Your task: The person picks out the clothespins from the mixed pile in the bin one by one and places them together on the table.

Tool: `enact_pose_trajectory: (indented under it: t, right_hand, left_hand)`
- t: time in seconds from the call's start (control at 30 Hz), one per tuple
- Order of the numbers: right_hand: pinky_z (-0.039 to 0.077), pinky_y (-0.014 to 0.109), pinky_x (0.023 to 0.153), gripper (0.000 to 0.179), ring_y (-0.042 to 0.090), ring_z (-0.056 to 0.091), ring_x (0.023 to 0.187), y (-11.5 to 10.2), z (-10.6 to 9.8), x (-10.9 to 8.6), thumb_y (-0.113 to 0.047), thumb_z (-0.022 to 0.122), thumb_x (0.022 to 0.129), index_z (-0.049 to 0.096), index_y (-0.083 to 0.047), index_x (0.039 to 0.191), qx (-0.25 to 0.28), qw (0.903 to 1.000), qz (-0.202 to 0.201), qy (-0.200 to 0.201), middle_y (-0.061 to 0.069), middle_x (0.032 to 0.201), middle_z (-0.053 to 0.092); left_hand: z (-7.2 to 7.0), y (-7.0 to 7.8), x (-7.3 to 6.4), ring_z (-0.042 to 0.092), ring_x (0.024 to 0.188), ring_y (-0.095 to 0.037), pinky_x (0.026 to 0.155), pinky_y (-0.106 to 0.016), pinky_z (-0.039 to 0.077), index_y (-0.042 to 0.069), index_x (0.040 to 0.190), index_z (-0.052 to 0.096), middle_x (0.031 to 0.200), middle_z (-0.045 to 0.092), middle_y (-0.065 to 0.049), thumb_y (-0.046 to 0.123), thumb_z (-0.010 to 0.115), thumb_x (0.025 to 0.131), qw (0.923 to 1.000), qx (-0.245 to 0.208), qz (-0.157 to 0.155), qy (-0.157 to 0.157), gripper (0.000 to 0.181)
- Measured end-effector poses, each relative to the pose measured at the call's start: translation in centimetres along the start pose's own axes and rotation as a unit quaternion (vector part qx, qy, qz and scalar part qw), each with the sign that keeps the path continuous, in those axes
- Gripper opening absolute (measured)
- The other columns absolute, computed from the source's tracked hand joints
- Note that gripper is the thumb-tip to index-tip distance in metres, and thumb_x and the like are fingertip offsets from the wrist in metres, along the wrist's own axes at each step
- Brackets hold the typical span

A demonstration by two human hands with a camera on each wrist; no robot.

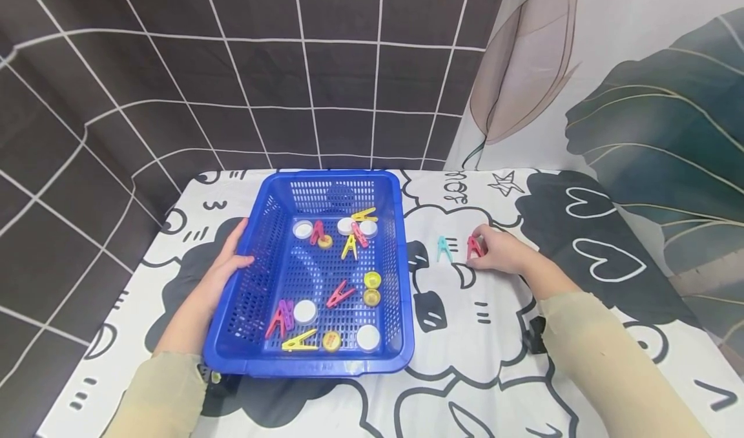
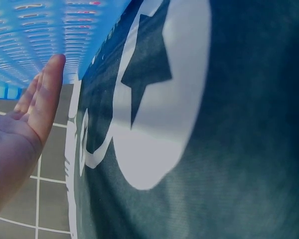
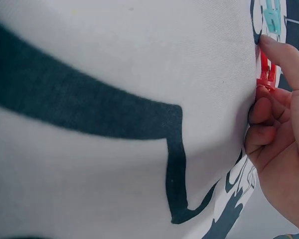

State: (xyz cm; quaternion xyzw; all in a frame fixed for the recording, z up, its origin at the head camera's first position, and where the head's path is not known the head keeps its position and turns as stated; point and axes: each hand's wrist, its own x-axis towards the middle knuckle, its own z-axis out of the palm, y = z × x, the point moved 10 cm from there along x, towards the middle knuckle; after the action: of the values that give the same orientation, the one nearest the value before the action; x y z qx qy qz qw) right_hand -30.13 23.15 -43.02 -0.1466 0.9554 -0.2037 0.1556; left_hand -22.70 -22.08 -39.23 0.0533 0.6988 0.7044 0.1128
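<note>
A blue plastic basket (image 1: 308, 368) stands on the patterned cloth. My left hand (image 1: 223, 267) lies along its left side, the thumb over the rim and the straight fingers (image 2: 51, 94) against the outer wall. To the right of the basket, my right hand (image 1: 501, 250) pinches a red clothespin (image 1: 474, 247) low over the cloth. The right wrist view shows the red clothespin (image 3: 266, 74) between the thumb and fingers, partly covered by them. A teal clothespin (image 1: 444, 249) lies just left of it on the cloth.
Inside the basket are red, yellow and purple clothespins (image 1: 287, 313), white round caps (image 1: 305, 311) and several yellow or gold caps (image 1: 331, 341). Behind the table hangs a dark grid-patterned curtain (image 1: 343, 76), with a leaf-patterned one (image 1: 657, 115) on the right.
</note>
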Motion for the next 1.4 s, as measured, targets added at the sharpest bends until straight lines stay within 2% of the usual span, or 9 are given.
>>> enact_pose_trajectory:
  t: [0.23,0.4,0.67,0.9,1.1,1.2,1.4]
  right_hand:
    - [0.043,0.034,0.063,0.077,0.021,0.052,0.069,-0.1,-1.2,-0.3,-0.035,0.074,0.076,0.036,0.006,0.128,0.015,0.9998,0.004,0.012,0.01,0.081,0.055]
    - [0.043,0.032,0.06,0.074,0.021,0.052,0.067,-1.2,-2.7,-0.1,-0.035,0.071,0.079,0.035,0.005,0.13,0.001,0.9996,-0.007,0.027,0.01,0.082,0.056]
    - [0.042,0.032,0.062,0.072,0.018,0.052,0.064,-4.6,-3.7,0.8,-0.033,0.069,0.082,0.032,0.002,0.134,0.013,0.9975,-0.05,0.049,0.005,0.078,0.056]
    - [0.043,0.033,0.057,0.068,0.023,0.057,0.049,-6.8,-3.3,1.0,-0.034,0.068,0.084,0.034,-0.003,0.135,0.05,0.9953,-0.073,0.038,0.003,0.077,0.057]
    - [0.043,0.033,0.044,0.068,0.029,0.06,0.052,-8.5,-3.5,0.7,-0.037,0.068,0.084,0.036,-0.006,0.135,0.084,0.9926,-0.08,0.035,0.006,0.083,0.055]
    - [0.042,0.033,0.039,0.066,0.03,0.059,0.053,-9.6,-3.9,0.4,-0.039,0.067,0.084,0.037,-0.008,0.135,0.096,0.99,-0.092,0.046,0.007,0.085,0.055]
    - [0.044,0.029,0.051,0.062,0.017,0.051,0.066,-12.9,-4.6,0.0,-0.037,0.067,0.085,0.041,-0.007,0.132,0.075,0.9829,-0.152,0.072,0.002,0.082,0.056]
  left_hand:
    - [0.0,0.1,0.1,0.011,0.136,-0.045,0.093,-0.016,0.041,0.019,0.151,-0.005,0.154,0.0,-0.022,0.001,0.034,0.089,1.0,-0.001,0.007,0.0,0.076]
    - [0.0,0.2,0.1,0.012,0.137,-0.043,0.096,-0.017,0.039,0.016,0.151,-0.004,0.154,0.002,-0.022,0.0,0.035,0.089,0.9999,-0.005,0.014,0.004,0.075]
    - [-0.1,0.0,-0.1,0.011,0.137,-0.044,0.094,-0.017,0.04,0.02,0.151,-0.004,0.154,0.002,-0.021,0.001,0.035,0.09,1.0,0.001,0.008,0.006,0.075]
    - [-0.1,0.0,-0.1,0.012,0.137,-0.044,0.092,-0.016,0.041,0.023,0.152,-0.003,0.155,0.002,-0.02,0.002,0.034,0.09,1.0,0.0,0.003,0.008,0.075]
    - [0.0,-0.1,-0.1,0.012,0.137,-0.044,0.093,-0.017,0.042,0.024,0.152,-0.003,0.155,0.002,-0.02,0.002,0.034,0.09,1.0,-0.003,0.003,0.007,0.075]
    - [0.0,0.0,-0.2,0.011,0.137,-0.044,0.094,-0.016,0.04,0.025,0.152,-0.003,0.155,0.001,-0.02,0.002,0.034,0.09,1.0,-0.005,0.004,0.002,0.075]
    - [0.1,0.0,-0.2,0.009,0.138,-0.043,0.095,-0.016,0.039,0.024,0.152,-0.003,0.155,-0.001,-0.019,0.001,0.033,0.09,0.9999,-0.009,0.006,-0.003,0.075]
